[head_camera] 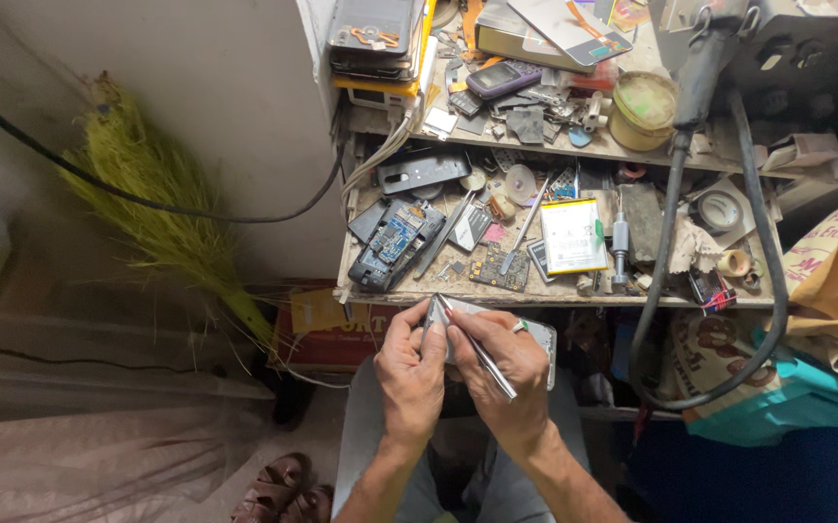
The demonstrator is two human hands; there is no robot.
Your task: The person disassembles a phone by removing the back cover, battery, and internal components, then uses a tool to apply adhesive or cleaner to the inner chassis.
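Over my lap, my left hand (410,373) grips the left edge of an opened silver phone body (540,338) and tilts it up. My right hand (502,368) holds thin metal tweezers (478,352), their tip touching the phone's upper left edge near my left fingertips. Both hands sit just in front of the cluttered wooden bench (458,292).
The bench carries a phone frame with a blue board (395,242), a circuit board (499,268), a white and yellow battery (572,235), screwdrivers and scraps. The shelf above holds a small keypad phone (502,77), stacked phones (376,39) and a round tin (643,108). Thick black cables (666,242) hang right; a straw broom (162,208) leans left.
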